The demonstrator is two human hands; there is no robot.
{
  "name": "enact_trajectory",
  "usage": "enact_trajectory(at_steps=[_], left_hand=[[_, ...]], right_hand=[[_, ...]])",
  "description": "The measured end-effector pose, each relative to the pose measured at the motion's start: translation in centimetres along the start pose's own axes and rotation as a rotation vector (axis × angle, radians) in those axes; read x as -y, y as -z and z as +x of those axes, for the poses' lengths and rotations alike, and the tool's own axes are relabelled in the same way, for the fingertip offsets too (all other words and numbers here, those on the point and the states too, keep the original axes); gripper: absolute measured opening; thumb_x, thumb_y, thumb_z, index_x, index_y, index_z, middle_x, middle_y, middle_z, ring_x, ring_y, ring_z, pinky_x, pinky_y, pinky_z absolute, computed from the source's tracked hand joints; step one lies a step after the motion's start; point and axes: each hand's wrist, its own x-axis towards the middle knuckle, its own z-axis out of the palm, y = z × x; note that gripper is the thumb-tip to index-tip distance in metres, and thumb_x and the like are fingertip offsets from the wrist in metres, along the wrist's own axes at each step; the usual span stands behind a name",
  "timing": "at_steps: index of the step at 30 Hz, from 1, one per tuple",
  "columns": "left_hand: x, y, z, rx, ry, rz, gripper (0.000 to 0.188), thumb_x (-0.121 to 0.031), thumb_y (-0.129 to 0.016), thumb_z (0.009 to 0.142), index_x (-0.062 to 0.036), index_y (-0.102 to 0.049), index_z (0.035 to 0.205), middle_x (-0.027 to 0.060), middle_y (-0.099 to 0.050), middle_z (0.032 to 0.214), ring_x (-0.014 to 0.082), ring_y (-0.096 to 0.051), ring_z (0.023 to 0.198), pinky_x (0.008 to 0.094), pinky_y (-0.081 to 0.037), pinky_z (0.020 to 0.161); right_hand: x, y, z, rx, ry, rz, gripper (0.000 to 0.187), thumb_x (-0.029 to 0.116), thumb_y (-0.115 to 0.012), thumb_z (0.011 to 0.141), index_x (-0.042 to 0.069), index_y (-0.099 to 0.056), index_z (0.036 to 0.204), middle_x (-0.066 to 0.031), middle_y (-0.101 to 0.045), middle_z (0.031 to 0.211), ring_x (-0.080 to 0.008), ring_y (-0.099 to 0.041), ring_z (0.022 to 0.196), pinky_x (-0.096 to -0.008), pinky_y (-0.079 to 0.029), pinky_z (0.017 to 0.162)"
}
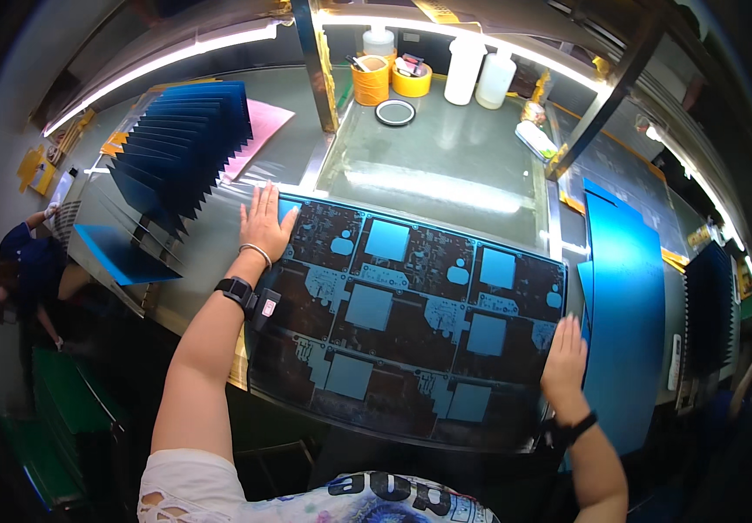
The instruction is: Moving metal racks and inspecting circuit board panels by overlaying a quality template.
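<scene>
A large dark sheet with a circuit board pattern and light blue patches [402, 296] lies on the bench in front of me, slightly tilted in view. My left hand [265, 225] rests at its far left corner, fingers stretched out over a blue edge there. At the sheet's right edge my right hand [566, 362] lies with its fingers straight and close together, gripping nothing that I can see. Just right of that hand stand or lie large plain blue panels [624, 296]. A small dark block with a pale label [267, 307] sits by my left wrist, at the sheet's left edge.
A rack of upright blue panels [189, 144] stands at the left, with a pink sheet [258, 131] behind it. White bottles [465, 71], an orange tape roll [412, 80] and a round black-rimmed lid [395, 112] are at the back. Metal posts [315, 65] frame the bench. Another person [32, 261] is at far left.
</scene>
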Motion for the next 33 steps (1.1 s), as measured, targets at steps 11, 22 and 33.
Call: enact_trajectory(at_steps=[11,22,33], left_hand=[[-0.6,1.9,-2.5,0.139,0.193,0.073,0.079,-0.060,-0.029,0.084,-0.0004,-0.019,0.136,0.0135,-0.014,0.144,0.0240,-0.008,0.134,0.0474,-0.009,0.106],[4.0,7.2,-29.1,0.105,0.175,-0.062,0.077,-0.054,-0.034,0.086,0.0021,-0.016,0.136,0.0171,-0.012,0.144,0.0318,-0.010,0.133,0.0545,-0.010,0.102],[-0.5,6.4,-29.8,0.337,0.925,-2.130,0.054,-0.053,-0.050,0.081,-0.0043,-0.055,0.103,0.0113,-0.059,0.099,0.0265,-0.057,0.092,0.0414,-0.045,0.083]], right_hand=[[5.1,8.9,-19.3,0.156,-0.251,0.409,0.038,0.003,-0.044,0.078,-0.010,-0.046,0.113,-0.0233,-0.047,0.119,-0.0345,-0.047,0.108,-0.0400,-0.038,0.086],[2.9,3.0,-17.1,0.190,-1.034,2.133,0.019,0.017,-0.046,0.090,0.003,-0.054,0.100,-0.0061,-0.062,0.087,-0.0140,-0.060,0.077,-0.0272,-0.049,0.067],[-0.2,6.3,-15.4,0.595,-0.825,2.433,0.028,0.008,-0.049,0.084,-0.001,-0.048,0.110,-0.0134,-0.060,0.097,-0.0258,-0.062,0.082,-0.0394,-0.053,0.071]])
